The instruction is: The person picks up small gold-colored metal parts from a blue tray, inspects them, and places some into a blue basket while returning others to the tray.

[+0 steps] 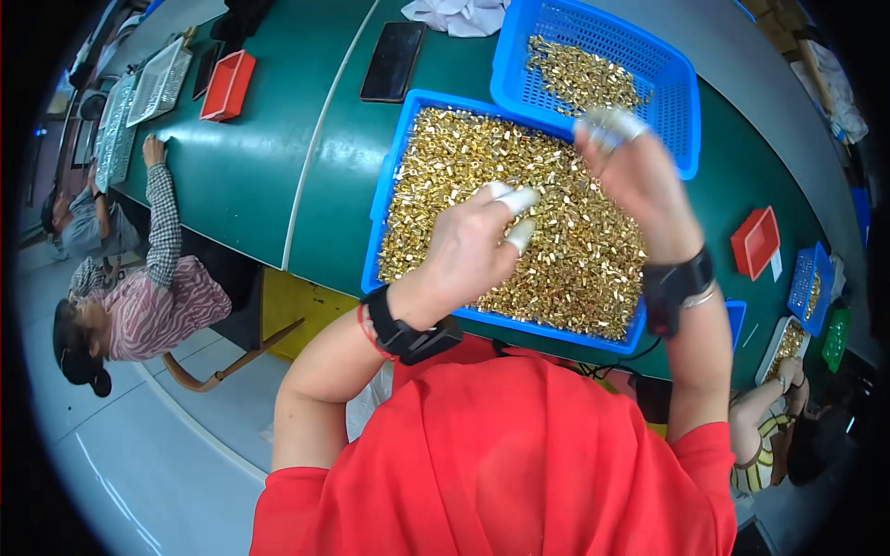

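A shallow blue tray [382, 218] in front of me holds a broad layer of small brass-coloured metal pieces [547, 269]. My left hand [468, 243] is over the middle of this layer, with white covers on its fingertips. Its thumb and forefinger tips stand apart, and no piece shows between them. My right hand [640, 181] is above the tray's far right corner, beside a blue perforated basket [681, 102]. Motion smears its fingers, which also carry pale covers, so whether they hold anything is unclear. A smaller heap of brass-coloured pieces [584, 76] lies in the basket.
On the green table [250, 157] lie a dark phone [393, 61], a white cloth [456, 15] and red bins [228, 85] [756, 243]. A person in a patterned top [167, 310] sits at the left; another person's hand [791, 371] reaches a white tray at the right.
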`<control>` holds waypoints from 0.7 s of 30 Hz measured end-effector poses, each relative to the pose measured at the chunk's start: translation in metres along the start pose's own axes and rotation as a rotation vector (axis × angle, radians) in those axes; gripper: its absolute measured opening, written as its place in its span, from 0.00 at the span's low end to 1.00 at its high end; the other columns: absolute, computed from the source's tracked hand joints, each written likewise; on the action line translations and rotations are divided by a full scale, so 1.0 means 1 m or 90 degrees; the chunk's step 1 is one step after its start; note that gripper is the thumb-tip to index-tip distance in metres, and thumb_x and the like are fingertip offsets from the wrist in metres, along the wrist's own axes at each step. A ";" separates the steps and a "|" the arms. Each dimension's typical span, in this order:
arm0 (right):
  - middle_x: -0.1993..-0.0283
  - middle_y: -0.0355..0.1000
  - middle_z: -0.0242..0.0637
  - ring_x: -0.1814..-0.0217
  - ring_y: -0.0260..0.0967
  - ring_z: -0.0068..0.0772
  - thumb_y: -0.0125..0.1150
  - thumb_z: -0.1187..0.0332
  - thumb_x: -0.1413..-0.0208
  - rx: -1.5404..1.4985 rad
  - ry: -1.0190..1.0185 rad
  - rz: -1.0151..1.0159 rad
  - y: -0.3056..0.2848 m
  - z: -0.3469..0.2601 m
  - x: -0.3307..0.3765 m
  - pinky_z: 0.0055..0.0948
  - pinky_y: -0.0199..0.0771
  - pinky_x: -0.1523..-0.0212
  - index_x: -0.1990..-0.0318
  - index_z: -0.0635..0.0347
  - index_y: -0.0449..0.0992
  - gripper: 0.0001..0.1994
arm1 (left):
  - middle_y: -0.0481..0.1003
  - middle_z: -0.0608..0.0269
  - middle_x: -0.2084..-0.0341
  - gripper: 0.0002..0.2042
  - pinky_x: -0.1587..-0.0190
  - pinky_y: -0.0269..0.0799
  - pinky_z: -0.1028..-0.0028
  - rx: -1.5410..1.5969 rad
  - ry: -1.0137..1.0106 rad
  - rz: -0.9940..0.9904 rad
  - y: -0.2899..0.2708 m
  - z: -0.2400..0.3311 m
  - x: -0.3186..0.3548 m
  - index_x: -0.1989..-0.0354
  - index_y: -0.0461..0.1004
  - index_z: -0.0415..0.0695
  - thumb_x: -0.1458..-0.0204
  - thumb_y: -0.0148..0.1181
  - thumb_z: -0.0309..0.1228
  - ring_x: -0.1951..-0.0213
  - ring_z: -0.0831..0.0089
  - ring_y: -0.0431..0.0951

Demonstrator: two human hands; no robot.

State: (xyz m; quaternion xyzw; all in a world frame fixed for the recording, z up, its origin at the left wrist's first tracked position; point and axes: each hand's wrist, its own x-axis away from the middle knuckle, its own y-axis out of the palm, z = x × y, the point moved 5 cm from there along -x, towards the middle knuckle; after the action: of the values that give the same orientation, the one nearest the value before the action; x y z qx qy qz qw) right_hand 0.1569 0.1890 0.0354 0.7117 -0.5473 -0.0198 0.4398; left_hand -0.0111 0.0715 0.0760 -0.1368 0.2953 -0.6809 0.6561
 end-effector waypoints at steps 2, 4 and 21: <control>0.59 0.72 0.42 0.60 0.72 0.33 0.54 0.68 0.41 0.041 -0.081 0.092 0.019 -0.035 -0.013 0.29 0.74 0.56 0.52 0.67 0.69 0.14 | 0.73 0.54 0.74 0.11 0.74 0.70 0.64 -0.036 -0.074 -0.003 -0.011 -0.028 0.025 0.60 0.77 0.41 0.53 0.61 0.25 0.76 0.60 0.74; 0.57 0.72 0.46 0.56 0.72 0.36 0.59 0.69 0.44 0.478 -0.366 0.294 0.018 -0.073 -0.014 0.28 0.73 0.53 0.44 0.68 0.65 0.22 | 0.72 0.54 0.75 0.11 0.74 0.69 0.66 -0.058 -0.140 -0.015 -0.018 -0.050 0.046 0.60 0.77 0.41 0.54 0.62 0.25 0.78 0.62 0.73; 0.61 0.74 0.51 0.59 0.72 0.49 0.64 0.75 0.53 1.029 -0.370 0.077 0.073 0.083 -0.048 0.39 0.72 0.54 0.58 0.64 0.77 0.13 | 0.72 0.41 0.68 0.13 0.65 0.71 0.58 -0.128 -0.043 -0.021 -0.058 -0.123 -0.045 0.59 0.74 0.31 0.55 0.57 0.19 0.70 0.47 0.74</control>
State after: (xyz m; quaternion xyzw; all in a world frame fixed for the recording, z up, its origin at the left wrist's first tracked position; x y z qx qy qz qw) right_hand 0.0401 0.1766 0.0097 0.7427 -0.5214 0.2179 -0.3591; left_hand -0.1241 0.1404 0.0212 -0.2302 0.3375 -0.6535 0.6372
